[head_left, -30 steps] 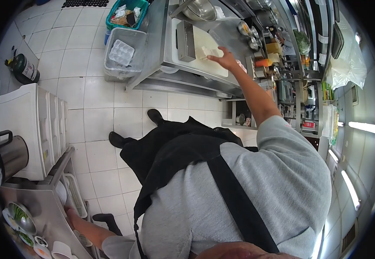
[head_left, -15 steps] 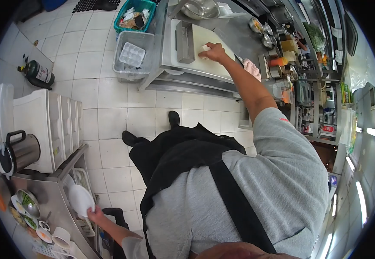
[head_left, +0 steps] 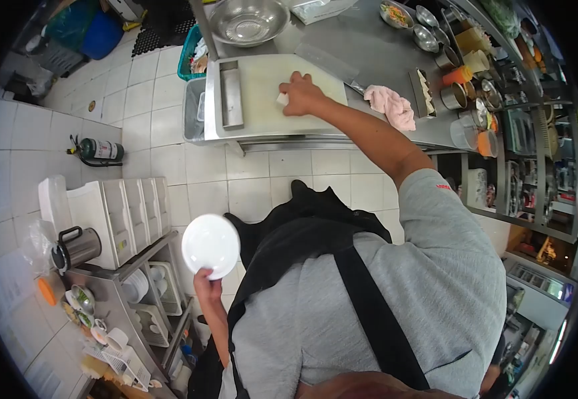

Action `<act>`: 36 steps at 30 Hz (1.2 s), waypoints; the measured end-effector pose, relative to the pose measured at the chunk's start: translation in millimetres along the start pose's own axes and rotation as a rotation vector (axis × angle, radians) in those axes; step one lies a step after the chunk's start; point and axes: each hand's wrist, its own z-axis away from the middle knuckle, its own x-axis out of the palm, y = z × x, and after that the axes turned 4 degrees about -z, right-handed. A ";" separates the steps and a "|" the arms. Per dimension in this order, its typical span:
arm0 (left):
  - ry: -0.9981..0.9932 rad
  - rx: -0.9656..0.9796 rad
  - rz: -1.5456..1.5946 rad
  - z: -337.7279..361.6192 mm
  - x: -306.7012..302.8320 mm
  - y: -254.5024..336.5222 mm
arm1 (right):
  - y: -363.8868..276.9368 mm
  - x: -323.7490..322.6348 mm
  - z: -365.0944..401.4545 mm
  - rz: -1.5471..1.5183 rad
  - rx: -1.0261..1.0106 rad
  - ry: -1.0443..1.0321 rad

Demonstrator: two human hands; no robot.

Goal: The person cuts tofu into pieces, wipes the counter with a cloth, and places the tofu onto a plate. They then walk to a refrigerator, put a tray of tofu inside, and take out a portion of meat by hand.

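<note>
My right hand [head_left: 302, 95] reaches out over the white cutting board [head_left: 255, 83] on the steel counter. Its fingers are closed on a small white piece of food [head_left: 281, 98] that rests on the board. My left hand [head_left: 206, 286] is low at my left side and holds a round white plate [head_left: 211, 245] by its rim, raised above the floor tiles. A long metal tray [head_left: 231, 93] lies on the left part of the board. I wear a grey shirt and a black apron.
A large steel bowl [head_left: 249, 20] and a cleaver [head_left: 329, 63] lie behind the board, a pink cloth [head_left: 390, 105] to its right. Small metal cups and containers [head_left: 458, 93] line the counter's right end. At lower left, a steel rack [head_left: 146, 292] holds dishes beside a kettle [head_left: 76, 247].
My left hand has lifted the white plate off the rack and brought it up toward my body. The right hand stays on the white piece on the board. The view has swung left.
</note>
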 end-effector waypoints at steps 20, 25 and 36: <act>-0.273 0.163 -0.628 -50.0 437.7 23.5 | 46.1 -95.0 29.1 -0.598 -0.337 -0.233; -0.532 0.217 -0.441 -62.3 481.4 25.7 | 15.1 -107.3 101.5 -0.262 -0.317 -0.072; -0.717 0.200 -0.372 -54.8 596.9 5.1 | 186.1 -156.2 115.6 -1.315 0.231 -0.092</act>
